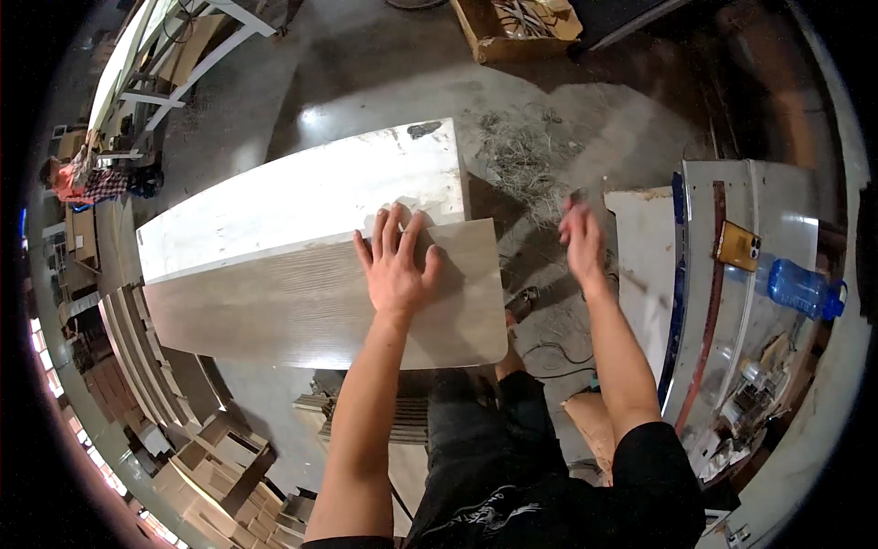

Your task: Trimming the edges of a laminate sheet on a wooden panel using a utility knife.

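My left hand [397, 270] lies flat with spread fingers on a long grey-brown wood-grain panel [274, 306], near its right end. The panel has a rounded near-right corner and rests on a white worktop [302, 206]. The fingertips reach the panel's far edge, where the white top shows. Off the panel's right end, my right hand [583, 240] hangs in the air over the floor. Its fingers are curled and blurred, with something small and dark at their tips that I cannot make out.
Shavings or strips [526, 151] litter the floor beyond the worktop. At the right, a bench [700, 302] bears a phone [737, 246] and a blue water jug [803, 287]. A cardboard box [517, 37] stands at the back. Far left is another person [91, 183]. Stacked boards [151, 357] stand left.
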Available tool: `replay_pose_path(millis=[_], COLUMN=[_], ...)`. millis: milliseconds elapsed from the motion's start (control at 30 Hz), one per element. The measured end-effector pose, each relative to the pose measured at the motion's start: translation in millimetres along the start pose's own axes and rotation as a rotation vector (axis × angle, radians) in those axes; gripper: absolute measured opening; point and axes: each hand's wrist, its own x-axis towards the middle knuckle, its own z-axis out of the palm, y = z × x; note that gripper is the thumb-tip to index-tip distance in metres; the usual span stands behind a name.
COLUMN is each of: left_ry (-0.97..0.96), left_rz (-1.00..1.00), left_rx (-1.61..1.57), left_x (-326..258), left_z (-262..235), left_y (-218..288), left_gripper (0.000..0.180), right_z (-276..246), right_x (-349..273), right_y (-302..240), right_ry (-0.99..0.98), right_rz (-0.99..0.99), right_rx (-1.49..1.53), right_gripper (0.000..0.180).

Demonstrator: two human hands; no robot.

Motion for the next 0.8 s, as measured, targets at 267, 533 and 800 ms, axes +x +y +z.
replay_pose_path(millis=[267,533,800], left_ry=[-0.015,-0.005,-0.011], left_rz=[0.030,0.074,0.074], left_rx=[0.012,0.054,0.053], left_x=[2,2,5], left_z=[4,10,2], left_y=[-2,-2,4], left_gripper=[0.058,0.059,0.057], right_z=[36,56,45], right_x=[-74,53,16], right_y=[-20,-73,-65], right_ry=[-0.208,0.120,-0.046], right_rz=[-0.830,-0.805,-0.975], right_rx=[-0.530,-0.440,-0.610], right_gripper=[0.018,0.036,0.042])
